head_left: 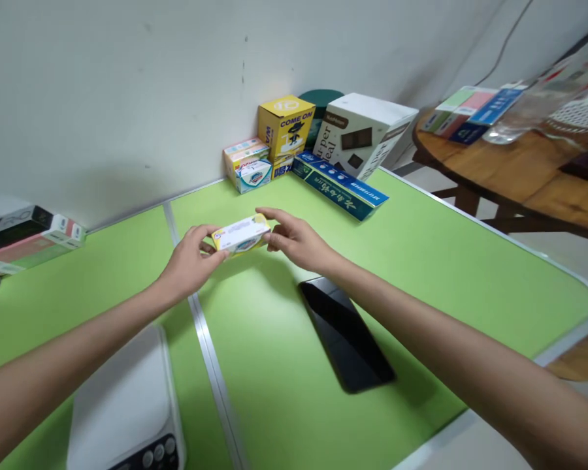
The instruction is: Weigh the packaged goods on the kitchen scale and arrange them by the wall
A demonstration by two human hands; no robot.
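Note:
Between my two hands is a small yellow-and-white soap box (242,234), held by its short ends above the green table. My left hand (190,256) grips the left end with thumb and fingers. The right end is pinched by my right hand (296,240). Under my right forearm lies a black smartphone (345,336), flat on the table. A white kitchen scale (127,398) with round buttons rests below my left forearm, partly cut off by the frame's bottom edge.
Against the wall stand a yellow box (287,127), a white carton (362,134), small soap boxes (249,170) and a blue-green toothpaste box (340,186). More boxes (34,238) lie at the left. A wooden table (534,176) holding boxes and a plastic bottle stands right.

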